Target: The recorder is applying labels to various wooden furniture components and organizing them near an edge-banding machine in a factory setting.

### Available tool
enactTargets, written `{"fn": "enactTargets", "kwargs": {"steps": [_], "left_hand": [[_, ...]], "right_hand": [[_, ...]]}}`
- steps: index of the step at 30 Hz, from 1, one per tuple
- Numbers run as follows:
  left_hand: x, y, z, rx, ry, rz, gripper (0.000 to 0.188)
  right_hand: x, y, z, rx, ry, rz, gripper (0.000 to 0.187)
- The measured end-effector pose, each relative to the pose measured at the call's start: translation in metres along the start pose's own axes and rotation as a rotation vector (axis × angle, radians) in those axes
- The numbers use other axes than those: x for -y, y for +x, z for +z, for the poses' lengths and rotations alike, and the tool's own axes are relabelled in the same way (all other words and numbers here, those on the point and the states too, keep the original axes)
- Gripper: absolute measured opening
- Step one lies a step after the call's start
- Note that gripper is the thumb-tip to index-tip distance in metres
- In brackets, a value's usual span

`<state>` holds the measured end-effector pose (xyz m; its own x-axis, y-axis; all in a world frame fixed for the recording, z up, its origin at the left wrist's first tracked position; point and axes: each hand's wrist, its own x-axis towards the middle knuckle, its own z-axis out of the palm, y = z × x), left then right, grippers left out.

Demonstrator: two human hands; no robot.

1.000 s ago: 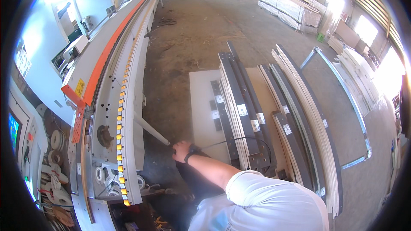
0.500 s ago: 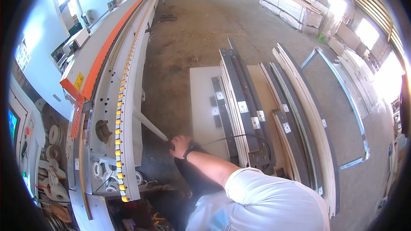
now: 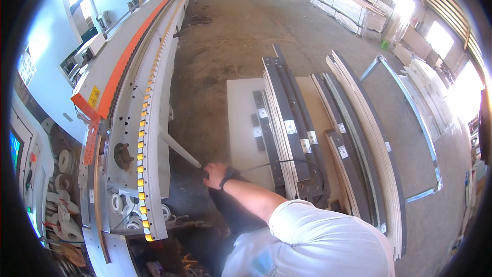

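Observation:
My right hand (image 3: 216, 175), with a dark band at the wrist, reaches out low beside the long edge-banding machine (image 3: 163, 161). Its fingers are curled around something I cannot make out. Just past the fingers lies the lower end of a pale slanted bar (image 3: 180, 151) that comes from the machine's side; whether they touch is unclear. Behind the wrist a thin black hose or cable (image 3: 266, 164) runs right, across the stacked boards (image 3: 288, 128). My left hand does not show.
Yellow rollers (image 3: 141, 169) line the machine's near rail. White tape rolls (image 3: 134, 220) sit below its end, and a control panel (image 3: 23, 159) stands at far left. More dark-faced panels (image 3: 353, 138) and a metal frame (image 3: 423, 128) lie on the right. Wrapped stacks (image 3: 348, 10) stand farther off.
My right hand stays in nearly the same place beside the bar's end, with its fingers still curled. The boards and the machine look the same.

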<state>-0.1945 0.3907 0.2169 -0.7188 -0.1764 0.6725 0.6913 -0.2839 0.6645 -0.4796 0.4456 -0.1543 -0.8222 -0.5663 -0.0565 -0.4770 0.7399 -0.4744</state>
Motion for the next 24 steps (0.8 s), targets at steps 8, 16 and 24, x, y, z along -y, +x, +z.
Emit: {"fn": "enactTargets", "kwargs": {"steps": [8,16,24], "left_hand": [[-0.001,0.007,0.010,0.086,-0.026,0.022,0.030],[-0.009,0.011,0.026,0.235,-0.050,0.064,0.030],[-0.014,0.020,0.045,0.399,-0.062,0.102,0.031]], "right_hand": [[-0.018,0.008,0.012,-0.063,0.017,-0.018,0.059],[-0.004,0.002,-0.022,0.171,0.003,0.040,0.058],[0.002,-0.002,-0.027,0.078,-0.043,-0.017,0.050]]}}
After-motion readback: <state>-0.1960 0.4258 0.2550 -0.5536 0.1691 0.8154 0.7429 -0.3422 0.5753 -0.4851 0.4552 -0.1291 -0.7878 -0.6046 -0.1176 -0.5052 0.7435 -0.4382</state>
